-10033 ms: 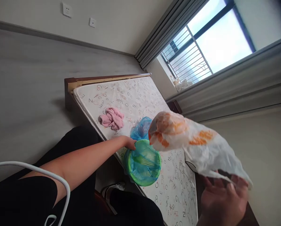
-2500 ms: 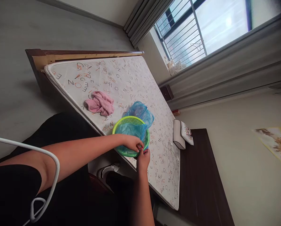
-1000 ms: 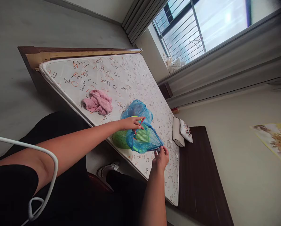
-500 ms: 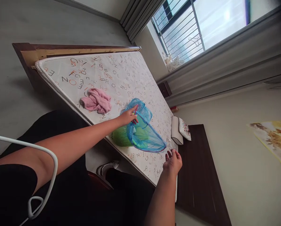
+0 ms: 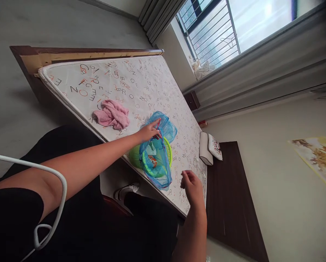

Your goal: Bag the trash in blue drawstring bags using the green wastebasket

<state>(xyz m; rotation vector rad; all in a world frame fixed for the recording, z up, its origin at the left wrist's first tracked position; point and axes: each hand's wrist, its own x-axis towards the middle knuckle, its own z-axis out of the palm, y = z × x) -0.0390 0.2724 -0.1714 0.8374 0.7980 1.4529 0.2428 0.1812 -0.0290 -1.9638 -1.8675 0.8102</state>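
Note:
My left hand (image 5: 150, 131) is closed on the rim of a see-through blue plastic bag (image 5: 165, 178), with its index finger stretched out along the red-edged part. The bag drapes over and around a green basket (image 5: 168, 151) with a holed rim, which stands on the bed's mattress near its edge. Inside the bag's mouth I see something white and orange that I cannot make out. My right hand (image 5: 191, 183) hovers to the right of the bag, apart from it. Its fingers are curled in, and nothing shows in them.
A crumpled pink towel (image 5: 112, 114) lies on the letter-print mattress (image 5: 135, 80). Two cushions (image 5: 206, 149) rest by the dark headboard (image 5: 228, 189). A white cable (image 5: 43, 165) hangs across my left arm. Behind the bed are a barred window (image 5: 214, 36) and grey curtains.
The bag's side near my right hand has dropped and folded in towards the basket, baring the basket's rim. My right hand has moved slightly left and its fingers have curled. My left hand stays on the bag.

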